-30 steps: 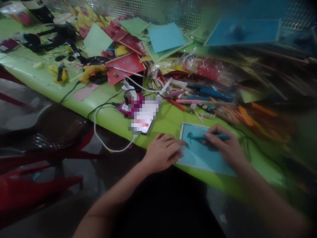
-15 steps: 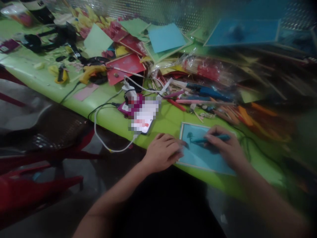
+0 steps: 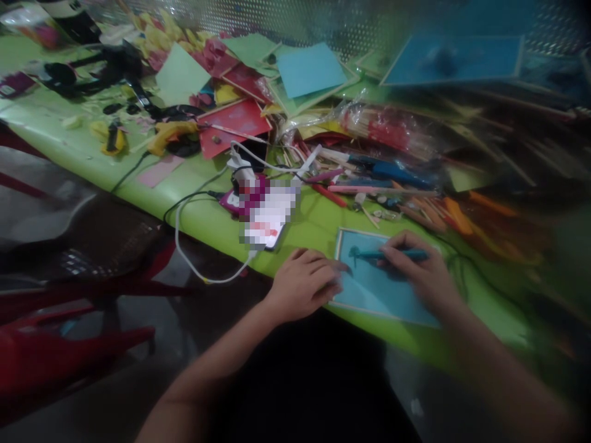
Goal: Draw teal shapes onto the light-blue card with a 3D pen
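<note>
My right hand [image 3: 418, 264] grips a teal pen [image 3: 369, 253] between thumb and fingers. The pen lies nearly level across a blue sheet [image 3: 383, 295] with a pale border, and its tip is at a small dark tree-like drawing [image 3: 354, 253] near the sheet's upper left corner. My left hand [image 3: 307, 280] rests on the sheet's left edge, palm down, holding nothing. Its fingers are loosely bent and apart, with the fingertips reaching onto the blue surface.
A phone [image 3: 270, 221] on a white cable [image 3: 184, 264] lies left of the sheet, beside a purple power strip [image 3: 235, 200]. Pens, sticks and coloured papers [image 3: 309, 69] crowd the back of the green table [image 3: 203, 218]. A red chair [image 3: 69, 351] stands at lower left.
The pen's tip has shifted slightly up to the drawing, and the pen lies more level. My left hand stays where it was.
</note>
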Motion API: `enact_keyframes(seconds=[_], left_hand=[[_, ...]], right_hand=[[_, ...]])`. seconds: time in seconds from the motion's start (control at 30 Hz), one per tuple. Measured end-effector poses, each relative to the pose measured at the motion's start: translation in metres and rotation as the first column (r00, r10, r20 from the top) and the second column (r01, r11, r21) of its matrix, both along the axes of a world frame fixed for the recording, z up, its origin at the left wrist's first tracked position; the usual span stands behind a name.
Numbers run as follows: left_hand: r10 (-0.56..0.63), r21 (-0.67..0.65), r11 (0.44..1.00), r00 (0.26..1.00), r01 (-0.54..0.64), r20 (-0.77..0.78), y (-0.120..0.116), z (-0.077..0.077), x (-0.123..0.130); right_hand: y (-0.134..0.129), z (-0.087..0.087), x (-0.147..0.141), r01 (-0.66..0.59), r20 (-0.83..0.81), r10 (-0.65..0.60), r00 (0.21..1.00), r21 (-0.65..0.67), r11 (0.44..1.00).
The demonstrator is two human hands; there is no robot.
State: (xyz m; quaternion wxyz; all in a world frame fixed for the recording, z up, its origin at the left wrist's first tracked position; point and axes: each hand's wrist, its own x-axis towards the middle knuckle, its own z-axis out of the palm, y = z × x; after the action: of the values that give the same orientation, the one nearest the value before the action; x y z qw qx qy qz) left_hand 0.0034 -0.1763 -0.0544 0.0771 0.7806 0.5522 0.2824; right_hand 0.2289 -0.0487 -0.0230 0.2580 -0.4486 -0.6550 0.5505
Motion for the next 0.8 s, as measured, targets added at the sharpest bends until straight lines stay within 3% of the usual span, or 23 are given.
enact_keyframes(seconds=[0.8], left_hand=[[0.012,0.018,1.0,1.0,-0.012,0.01,0.0002,-0.0012,0.0004]], right_hand=[[-0.0017,0.004,-0.0003,-0.056,0.014,0.057,0.998,-0.031,0.998]])
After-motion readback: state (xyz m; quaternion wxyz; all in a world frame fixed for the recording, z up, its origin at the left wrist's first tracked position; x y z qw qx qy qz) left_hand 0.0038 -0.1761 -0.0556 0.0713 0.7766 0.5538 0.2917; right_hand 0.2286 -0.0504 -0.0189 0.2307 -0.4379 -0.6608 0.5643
